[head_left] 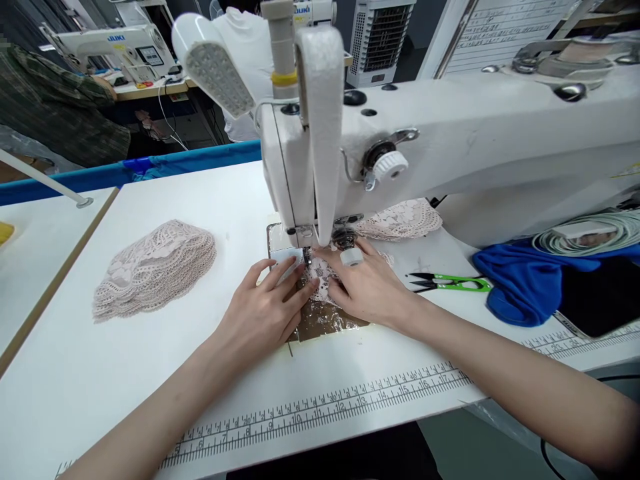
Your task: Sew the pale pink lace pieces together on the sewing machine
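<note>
A small pale pink lace piece [320, 270] lies under the needle area of a white sewing machine [320, 133]. My left hand [270, 297] rests palm down left of the presser foot, fingers spread, the fingertips at the lace's left edge. From the right, my right hand [367, 283] lies over the lace with its fingers apart, thumb and forefinger touching it. The machine head and my fingers hide part of the lace. Beneath is a brown, tape-covered plate [330, 321].
A stack of lace pieces [155, 270] sits at left; more lace [400, 219] lies behind the needle. At right are green-handled thread snips [457, 283], a blue cloth [520, 283], a coiled tape [590, 233] and a black phone [603, 297]. A printed ruler [320, 417] runs along the front edge.
</note>
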`<state>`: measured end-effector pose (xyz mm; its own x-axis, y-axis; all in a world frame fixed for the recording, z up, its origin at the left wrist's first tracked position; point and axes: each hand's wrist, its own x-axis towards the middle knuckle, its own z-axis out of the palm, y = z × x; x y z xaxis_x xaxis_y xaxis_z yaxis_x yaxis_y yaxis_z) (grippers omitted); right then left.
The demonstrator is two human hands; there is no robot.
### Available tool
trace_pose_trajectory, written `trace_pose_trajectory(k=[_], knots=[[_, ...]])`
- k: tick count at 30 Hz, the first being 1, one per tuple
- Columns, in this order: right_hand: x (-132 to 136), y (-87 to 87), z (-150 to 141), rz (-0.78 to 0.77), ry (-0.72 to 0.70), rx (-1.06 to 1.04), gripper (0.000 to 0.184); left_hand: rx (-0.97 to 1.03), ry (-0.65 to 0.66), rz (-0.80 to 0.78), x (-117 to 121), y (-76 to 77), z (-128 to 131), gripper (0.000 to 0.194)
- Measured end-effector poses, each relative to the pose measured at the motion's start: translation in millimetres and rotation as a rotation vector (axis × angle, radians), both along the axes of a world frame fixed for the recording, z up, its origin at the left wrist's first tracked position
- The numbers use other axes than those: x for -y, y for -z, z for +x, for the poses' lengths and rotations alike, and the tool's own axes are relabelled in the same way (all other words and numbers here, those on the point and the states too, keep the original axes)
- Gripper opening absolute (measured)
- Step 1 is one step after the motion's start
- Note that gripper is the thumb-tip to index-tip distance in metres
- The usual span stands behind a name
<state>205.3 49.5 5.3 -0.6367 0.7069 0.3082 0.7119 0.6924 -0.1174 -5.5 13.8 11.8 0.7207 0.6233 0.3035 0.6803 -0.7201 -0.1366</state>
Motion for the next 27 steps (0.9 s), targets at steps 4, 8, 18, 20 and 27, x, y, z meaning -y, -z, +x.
trace_pose_trajectory(k=[4,8,18,20,27], knots=[[2,-1.5,2,0.008,-0.022,-0.021,0.035,0.007,-0.005,-0.001,0,0.4,1,0.039],[9,-3.2,7,0.046,-0.102,-0.107,0.029,0.009,-0.019,0.023,0,1.4,2,0.038],[13,0.6,10,0.277,-0.280,-0.091,0.021,0.059,0.003,0.077,7,4.6,1,0.036],[12,0.7,11,0.274,-0.330,-0.085,0.022,0.065,0.030,0.080,8,3.6,1,0.034],[12,1.1,14,0.222,-0.341,-0.065,0.022,0.082,0.039,0.070,9,2.8,2,0.033]])
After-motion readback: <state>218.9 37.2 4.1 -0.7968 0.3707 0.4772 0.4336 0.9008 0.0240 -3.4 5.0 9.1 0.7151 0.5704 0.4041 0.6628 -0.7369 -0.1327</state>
